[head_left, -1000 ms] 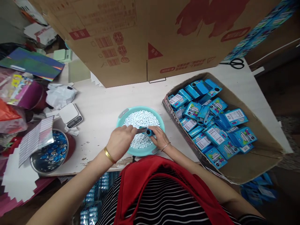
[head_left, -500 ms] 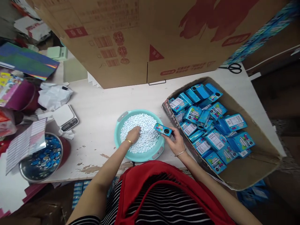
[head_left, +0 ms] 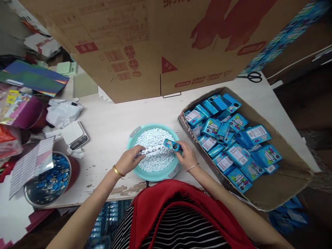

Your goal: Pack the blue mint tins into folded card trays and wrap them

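A round turquoise basin (head_left: 132, 141) full of small white candies (head_left: 155, 164) stands on the table before me. My left hand (head_left: 129, 159) is at its left rim, fingers closed on the end of a narrow scoop (head_left: 149, 152) heaped with white candies. The scoop's far end reaches a small blue box (head_left: 171, 144) with a dark round hole in its face. My right hand (head_left: 187, 157) grips this box over the basin's right side, fingers closed around it. Whether the scoop touches the box I cannot tell.
To the right, a cardboard tray (head_left: 282, 183) holds many similar blue boxes (head_left: 238, 154). A big carton (head_left: 124, 41) stands behind. On the left are a white scale (head_left: 75, 135) and a metal pot (head_left: 48, 200) with blue caps. Scissors (head_left: 252, 77) lie at the back right.
My left hand has drawn back left out of the candies, and the loaded scoop now shows in it. The right hand has moved the box slightly left, over the candies.
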`<state>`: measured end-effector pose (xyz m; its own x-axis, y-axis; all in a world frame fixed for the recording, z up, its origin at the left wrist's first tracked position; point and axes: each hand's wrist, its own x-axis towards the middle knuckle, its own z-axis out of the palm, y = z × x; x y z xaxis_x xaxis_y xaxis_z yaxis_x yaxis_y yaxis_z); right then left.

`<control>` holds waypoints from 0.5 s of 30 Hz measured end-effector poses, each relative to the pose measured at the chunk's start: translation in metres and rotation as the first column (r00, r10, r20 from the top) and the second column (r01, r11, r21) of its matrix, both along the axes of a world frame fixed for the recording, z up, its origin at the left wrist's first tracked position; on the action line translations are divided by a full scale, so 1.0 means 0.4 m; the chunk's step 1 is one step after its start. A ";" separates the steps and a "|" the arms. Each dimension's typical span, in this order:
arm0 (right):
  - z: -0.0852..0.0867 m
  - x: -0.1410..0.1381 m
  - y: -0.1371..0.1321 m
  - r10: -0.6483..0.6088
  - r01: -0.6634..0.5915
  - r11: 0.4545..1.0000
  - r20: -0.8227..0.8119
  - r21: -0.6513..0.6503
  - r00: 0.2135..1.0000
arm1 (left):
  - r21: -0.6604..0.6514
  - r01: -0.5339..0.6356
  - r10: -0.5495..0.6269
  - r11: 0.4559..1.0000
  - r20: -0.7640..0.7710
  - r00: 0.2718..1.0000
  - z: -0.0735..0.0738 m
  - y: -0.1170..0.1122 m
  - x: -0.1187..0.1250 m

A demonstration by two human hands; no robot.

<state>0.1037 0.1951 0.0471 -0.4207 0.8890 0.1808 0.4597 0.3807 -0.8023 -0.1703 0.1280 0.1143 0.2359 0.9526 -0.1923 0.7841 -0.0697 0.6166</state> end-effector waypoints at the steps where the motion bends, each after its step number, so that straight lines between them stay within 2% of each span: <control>1: -0.005 -0.010 -0.001 0.041 -0.042 0.999 0.015 0.031 0.999 | 0.005 0.033 -0.033 0.999 -0.036 0.999 0.027 0.003 0.002; 6: -0.011 -0.058 -0.014 0.176 -0.180 0.977 0.042 0.113 0.983 | -0.046 0.155 -0.162 0.987 -0.259 0.952 0.122 0.027 0.039; 11: 0.001 -0.077 -0.028 0.209 -0.213 0.970 0.044 0.120 0.977 | -0.112 0.113 -0.153 0.987 -0.472 0.868 0.185 0.047 0.106; 15: -0.004 -0.080 -0.035 0.215 -0.216 0.968 0.025 0.126 0.976 | -0.082 0.133 -0.156 0.988 -0.539 0.828 0.226 0.053 0.169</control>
<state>0.0717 0.1810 0.0454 -0.6023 0.7473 0.2806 0.3646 0.5702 -0.7362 -0.1027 0.1490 0.2046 0.2175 0.9048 -0.3661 0.9759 -0.1938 0.1005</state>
